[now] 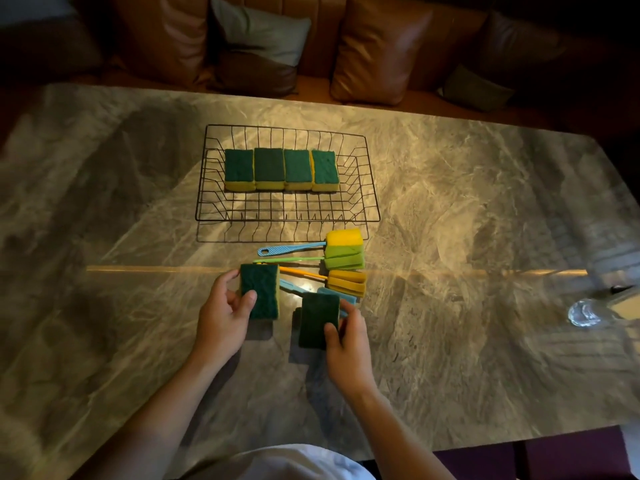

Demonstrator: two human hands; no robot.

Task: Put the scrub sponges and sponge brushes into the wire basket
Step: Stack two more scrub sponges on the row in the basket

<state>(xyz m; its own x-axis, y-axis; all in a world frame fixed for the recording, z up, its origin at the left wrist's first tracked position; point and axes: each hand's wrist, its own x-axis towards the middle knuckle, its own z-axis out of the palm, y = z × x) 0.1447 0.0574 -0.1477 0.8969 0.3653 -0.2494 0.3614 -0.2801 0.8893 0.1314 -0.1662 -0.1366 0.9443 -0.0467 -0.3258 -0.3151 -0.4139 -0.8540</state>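
Hands [284, 317] — sponges [259, 294] — perhaps marble table [467, 209]

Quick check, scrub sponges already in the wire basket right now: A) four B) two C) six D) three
A: four scrub sponges lie green side up in a row at the far side of the wire basket, while the left hand and right hand each hold one more above the table, near the sponge brushes.

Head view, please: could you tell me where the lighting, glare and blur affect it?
Head view: dim overall, a warm pool of light on the table around the wire basket; a bright glare streak crosses the marble; the edges bend and blur, smearing the glass at right.
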